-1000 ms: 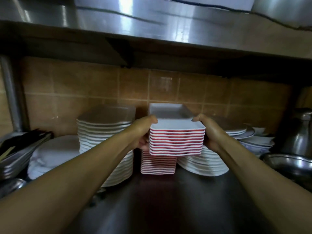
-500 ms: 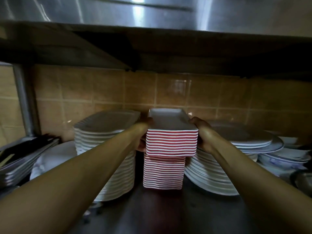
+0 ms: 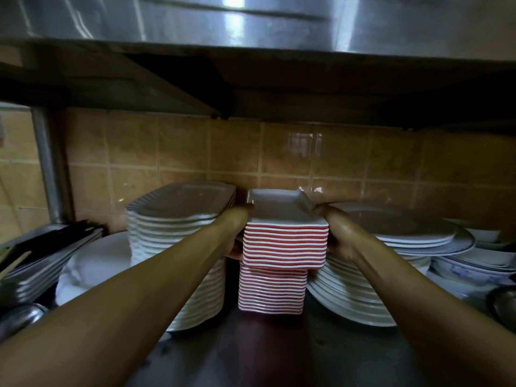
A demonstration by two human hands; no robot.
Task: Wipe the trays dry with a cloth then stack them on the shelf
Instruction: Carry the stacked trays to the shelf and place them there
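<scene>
A stack of red-and-white rectangular trays (image 3: 284, 245) sits between my hands on top of a lower stack of the same trays (image 3: 272, 291) on the steel shelf (image 3: 268, 353). The upper stack overhangs the lower one slightly to the right. My left hand (image 3: 237, 233) grips its left side, thumb on the top rim. My right hand (image 3: 339, 236) grips its right side, thumb likewise on the rim. No cloth is in view.
A tall pile of white oblong plates (image 3: 178, 247) stands just left of the trays. Round white plates (image 3: 391, 263) are piled on the right, with bowls (image 3: 480, 263) beyond. Flat metal trays (image 3: 36, 258) lie far left. An upper shelf (image 3: 251, 79) hangs low overhead.
The held stack has moved back and down onto the lower stack. The view has come closer to the shelf.
</scene>
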